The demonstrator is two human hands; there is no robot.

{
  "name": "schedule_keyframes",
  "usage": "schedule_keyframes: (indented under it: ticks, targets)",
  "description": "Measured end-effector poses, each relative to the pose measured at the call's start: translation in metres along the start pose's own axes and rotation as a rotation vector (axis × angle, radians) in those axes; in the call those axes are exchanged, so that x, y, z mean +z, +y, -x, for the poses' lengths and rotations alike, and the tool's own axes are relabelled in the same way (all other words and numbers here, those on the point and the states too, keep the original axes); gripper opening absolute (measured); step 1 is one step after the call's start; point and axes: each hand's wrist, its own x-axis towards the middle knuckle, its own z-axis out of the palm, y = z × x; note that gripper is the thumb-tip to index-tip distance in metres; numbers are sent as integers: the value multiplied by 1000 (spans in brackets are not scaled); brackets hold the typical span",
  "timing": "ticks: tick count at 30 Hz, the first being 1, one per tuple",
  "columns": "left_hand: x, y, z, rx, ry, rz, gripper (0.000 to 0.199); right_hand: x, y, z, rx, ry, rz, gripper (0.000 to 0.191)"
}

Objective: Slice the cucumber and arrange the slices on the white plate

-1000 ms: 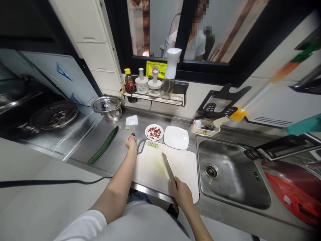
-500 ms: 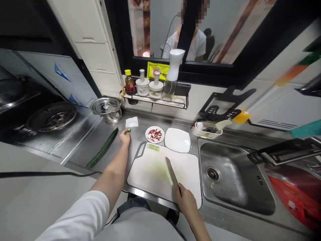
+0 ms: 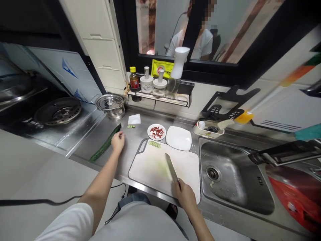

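Observation:
My right hand [image 3: 186, 195] grips the handle of a knife [image 3: 171, 168], whose blade lies over the white cutting board [image 3: 145, 169]. Near the board's top left edge is a short row of cucumber slices [image 3: 154, 144]. My left hand [image 3: 117, 142] is beside the upper half of a long green cucumber [image 3: 104, 147] on the steel counter. Its fingers are loosely bent and apart, with nothing visible in them. Several small cucumber pieces [image 3: 130, 126] lie just below a white paper [image 3: 134, 118].
Behind the board stand a round plate of chopped red pieces [image 3: 156, 132] and a white square plate [image 3: 179, 138]. The sink [image 3: 233, 174] is on the right. A lidded steel pot [image 3: 112, 105] and the stove [image 3: 59, 110] are on the left. A seasoning rack [image 3: 160, 98] hangs behind.
My left hand has let go of a cucumber piece near the paper and moved left and down to the whole cucumber. The knife stays in my right hand over the board.

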Motion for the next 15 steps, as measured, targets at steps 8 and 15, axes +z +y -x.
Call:
schedule_keyframes:
  ticks: [8,15]
  targets:
    - [-63,-76,-13,-122,-289,-441,74,3,1,1,-9,-5,-5,33]
    - [-62,-83,-16,-91,-401,-436,51,5,-1,2,-20,2,-30,33]
